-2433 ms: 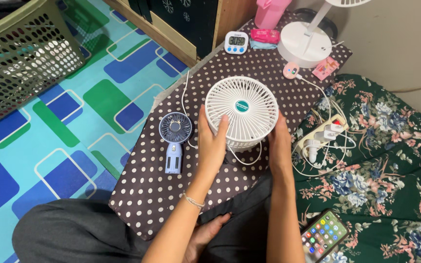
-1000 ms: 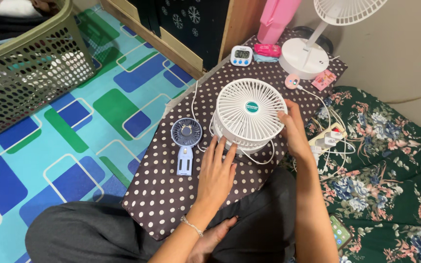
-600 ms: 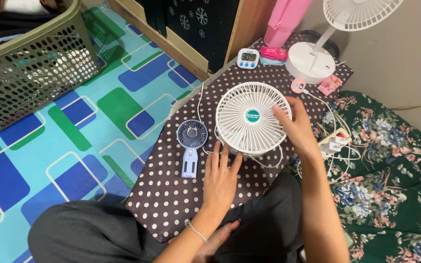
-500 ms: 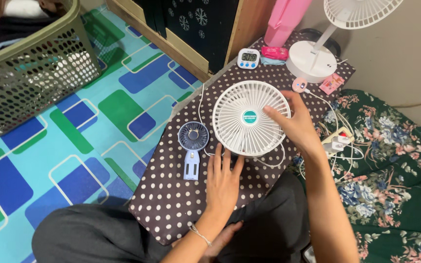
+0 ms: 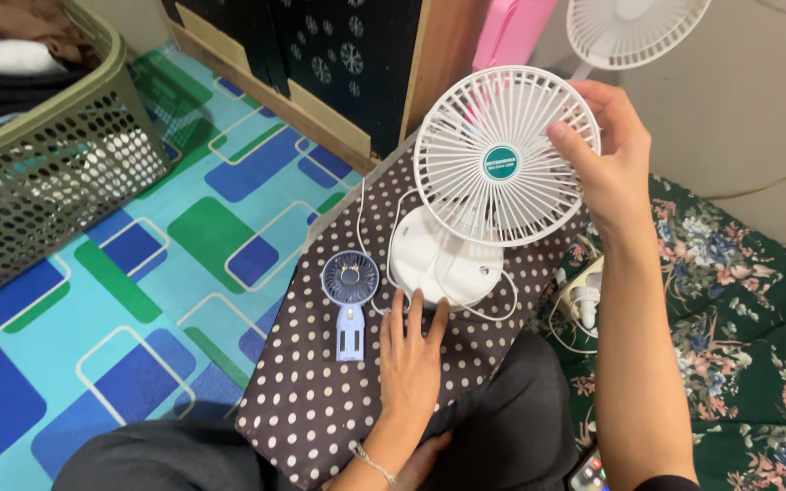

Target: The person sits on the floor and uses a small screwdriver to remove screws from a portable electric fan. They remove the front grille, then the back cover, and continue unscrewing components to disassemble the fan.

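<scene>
The right hand (image 5: pixel 607 150) is up high and grips the rim of the white fan (image 5: pixel 502 155), so the round fan head is lifted above its round base (image 5: pixel 438 264). The left hand (image 5: pixel 408 350) lies flat with fingers spread on the dotted cloth (image 5: pixel 320 400), fingertips touching the base. A small blue fan (image 5: pixel 349 300) lies just beside it. The green basket (image 5: pixel 38 155) on the floor holds folded clothes (image 5: pixel 6 55).

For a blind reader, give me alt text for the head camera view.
The right hand lifts a white fan head above its round base, which the left hand steadies on a polka-dot cloth, beside a small blue handheld fan.
</scene>
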